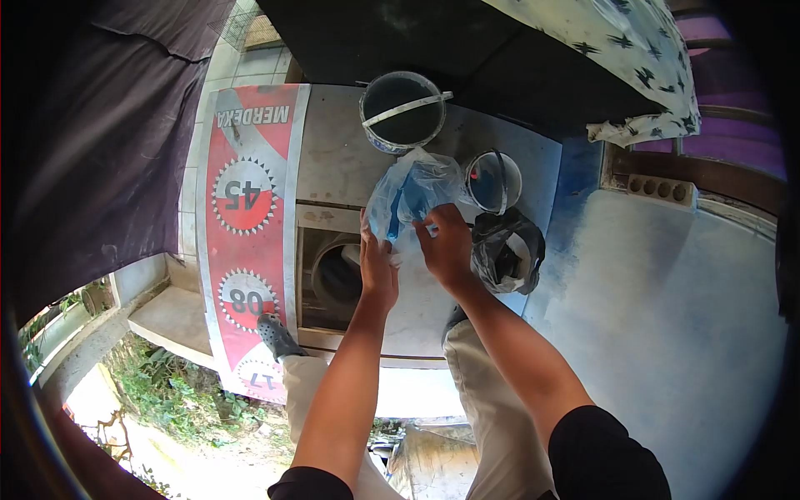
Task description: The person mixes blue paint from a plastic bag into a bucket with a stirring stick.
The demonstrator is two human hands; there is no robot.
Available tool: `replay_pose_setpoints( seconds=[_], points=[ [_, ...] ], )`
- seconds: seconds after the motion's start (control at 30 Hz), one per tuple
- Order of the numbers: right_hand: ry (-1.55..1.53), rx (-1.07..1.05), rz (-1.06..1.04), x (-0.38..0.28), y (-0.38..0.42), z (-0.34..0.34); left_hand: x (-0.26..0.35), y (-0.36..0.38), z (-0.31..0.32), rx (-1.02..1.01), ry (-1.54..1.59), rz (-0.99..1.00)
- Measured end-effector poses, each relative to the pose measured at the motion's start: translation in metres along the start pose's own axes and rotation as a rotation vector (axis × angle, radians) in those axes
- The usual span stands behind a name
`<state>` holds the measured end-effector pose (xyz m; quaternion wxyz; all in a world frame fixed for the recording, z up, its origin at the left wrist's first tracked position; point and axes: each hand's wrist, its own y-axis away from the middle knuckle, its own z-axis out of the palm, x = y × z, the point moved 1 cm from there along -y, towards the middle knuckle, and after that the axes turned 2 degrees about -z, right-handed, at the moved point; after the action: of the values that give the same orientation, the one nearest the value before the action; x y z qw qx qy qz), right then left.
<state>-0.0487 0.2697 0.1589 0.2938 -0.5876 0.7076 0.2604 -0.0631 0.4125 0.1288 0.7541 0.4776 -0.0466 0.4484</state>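
Observation:
A clear plastic bag (429,171) with something blue (408,200) inside is held up in front of me; the kind of the blue thing is not plain through the film. My left hand (378,271) grips the bag's lower left side, fingers pointing up along it and thumb on the near side. On the right edge of the bag, my right hand (446,246) is closed in a pinch, with its fingertips turned inward. Just beyond the bag stands a large bucket (404,112) with a pale handle. Close by on the right is a smaller bucket (510,179).
A black plastic bag (529,233) with a pale rim inside stands right of my right hand. Left of my hands is an opening (321,312) in the surface with a round thing in it. A red and white banner (250,200) lies further left. A wall (667,317) bounds the right.

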Motion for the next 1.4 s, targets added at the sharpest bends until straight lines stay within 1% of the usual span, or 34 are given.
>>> replay_pose_setpoints(
  seconds=[0.1, 0.23, 0.3, 0.4, 0.5, 0.57, 0.63, 0.67, 0.77, 1.0, 1.07, 1.2, 1.3, 1.37, 1.4],
  points=[
    [-0.037, 0.026, -0.028, 0.006, 0.003, -0.01, -0.009, 0.0, -0.002, -0.012, -0.014, -0.005],
    [-0.049, 0.018, -0.065, 0.01, 0.008, -0.02, -0.016, 0.011, 0.004, 0.033, -0.031, 0.011],
    [-0.089, 0.044, -0.121, 0.011, 0.013, -0.026, -0.02, 0.018, 0.008, 0.045, -0.034, 0.004],
    [-0.09, 0.071, -0.188, 0.012, 0.019, -0.034, -0.024, 0.031, 0.016, 0.021, -0.034, 0.041],
    [-0.069, 0.069, -0.194, 0.012, 0.024, -0.045, -0.03, 0.04, 0.022, -0.026, -0.044, 0.038],
    [-0.061, 0.081, -0.204, 0.012, 0.026, -0.052, -0.034, 0.047, 0.03, 0.016, -0.089, -0.018],
    [-0.059, 0.096, -0.212, 0.011, 0.027, -0.059, -0.032, 0.058, 0.044, 0.041, -0.08, -0.029],
    [-0.055, 0.088, -0.198, 0.011, 0.029, -0.063, -0.031, 0.062, 0.049, 0.069, -0.069, -0.043],
    [-0.039, 0.075, -0.195, 0.014, 0.032, -0.076, -0.037, 0.064, 0.053, 0.034, -0.059, -0.022],
    [-0.064, 0.093, -0.166, 0.019, 0.042, -0.106, -0.054, 0.057, 0.053, 0.033, -0.034, -0.004],
    [-0.08, 0.105, -0.141, 0.022, 0.041, -0.119, -0.054, 0.059, 0.06, 0.098, -0.08, -0.055],
    [-0.055, 0.143, -0.066, 0.027, 0.035, -0.15, -0.066, 0.058, 0.07, 0.079, -0.129, -0.036],
    [0.009, 0.183, -0.098, 0.049, 0.026, -0.169, -0.08, 0.051, 0.07, 0.054, -0.102, -0.053],
    [-0.012, 0.179, -0.096, 0.058, 0.019, -0.185, -0.088, 0.046, 0.066, 0.026, -0.151, -0.057],
    [-0.103, 0.15, 0.01, 0.064, 0.017, -0.19, -0.089, 0.046, 0.067, 0.023, -0.152, -0.062]
  ],
)
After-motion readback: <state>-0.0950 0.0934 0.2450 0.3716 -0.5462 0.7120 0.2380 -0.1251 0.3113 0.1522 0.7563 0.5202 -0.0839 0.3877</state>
